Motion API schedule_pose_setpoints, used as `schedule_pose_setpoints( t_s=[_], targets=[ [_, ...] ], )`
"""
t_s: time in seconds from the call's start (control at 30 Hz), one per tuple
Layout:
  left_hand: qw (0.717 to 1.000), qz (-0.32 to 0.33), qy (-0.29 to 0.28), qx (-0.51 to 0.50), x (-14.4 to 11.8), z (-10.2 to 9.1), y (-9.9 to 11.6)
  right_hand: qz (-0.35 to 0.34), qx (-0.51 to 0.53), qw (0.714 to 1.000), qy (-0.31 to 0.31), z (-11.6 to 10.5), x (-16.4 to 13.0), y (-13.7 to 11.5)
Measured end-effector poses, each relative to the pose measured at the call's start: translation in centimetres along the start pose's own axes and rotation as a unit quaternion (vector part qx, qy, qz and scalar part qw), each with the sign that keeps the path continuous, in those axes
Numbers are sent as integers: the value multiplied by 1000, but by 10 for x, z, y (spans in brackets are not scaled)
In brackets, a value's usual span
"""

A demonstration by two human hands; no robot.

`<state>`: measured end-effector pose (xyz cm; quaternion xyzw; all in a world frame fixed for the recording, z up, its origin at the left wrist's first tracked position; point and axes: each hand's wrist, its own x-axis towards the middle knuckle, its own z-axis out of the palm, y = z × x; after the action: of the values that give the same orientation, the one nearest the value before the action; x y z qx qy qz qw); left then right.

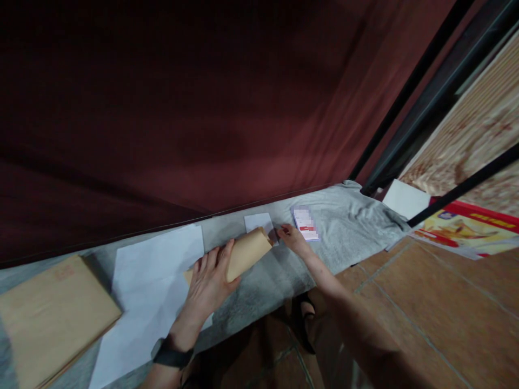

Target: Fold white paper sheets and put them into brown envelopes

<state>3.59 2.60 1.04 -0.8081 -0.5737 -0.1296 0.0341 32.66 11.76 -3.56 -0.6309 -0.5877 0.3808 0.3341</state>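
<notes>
The left hand [208, 281] lies flat on top of a tan envelope [243, 254], fingers spread and curled loosely over its near edge, pressing it down rather than clenching it. The envelope is plain brown paper, long and narrow as seen here, with its far end bulging up into a rounded mouth, so it looks partly opened or rolled at that end. What is inside cannot be made out.

The right hand [292, 237] reaches to just beyond that raised end. Its fingertips [284, 231] sit at the envelope's mouth, beside a small white slip [259, 221] that lies flat just behind the envelope. Whether the fingers pinch anything is too dark and small to tell.

Just to the right of the right hand is a small printed card [306, 224], white with a red band, resting on a grey cloth [348, 227] that covers the ledge under both hands.

Under the left palm and wrist, and spreading away to the left, are large white sheets of paper [150, 281], overlapping. Further left still, well apart from the hands, lies a flat stack of brown envelopes [52, 313]. A dark band [172, 356] circles the left wrist. A dark red curtain [182, 108] hangs behind the ledge.
</notes>
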Motion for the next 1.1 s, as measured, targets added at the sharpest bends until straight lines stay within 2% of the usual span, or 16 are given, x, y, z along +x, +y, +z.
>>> schedule_pose_setpoints(
  t_s=[0.1, 0.2, 0.4, 0.57, 0.73, 0.93, 1.1],
  targets=[
    [1000, -19, -15, 9, -2, 5, -5, 56, -103, 992, 48, 9, 4, -7],
    [999, -35, -29, 13, -3, 10, -10, 76, -170, 981, 62, 23, 4, -16],
    [997, -58, -58, -8, -2, 11, -19, 83, -208, 972, 74, 44, 4, -21],
    [995, -73, -55, -28, -2, 12, -25, 57, -148, 985, 66, 41, 9, -14],
    [995, -92, -30, -33, 0, 16, -36, 11, -28, 998, 63, 31, 18, -8],
    [994, -108, -2, -34, 2, 19, -46, -49, 115, 990, 64, 17, 22, -4],
    [994, -97, 44, -3, 4, 19, -52, -83, 162, 981, 64, 0, 19, -4]
  ],
)
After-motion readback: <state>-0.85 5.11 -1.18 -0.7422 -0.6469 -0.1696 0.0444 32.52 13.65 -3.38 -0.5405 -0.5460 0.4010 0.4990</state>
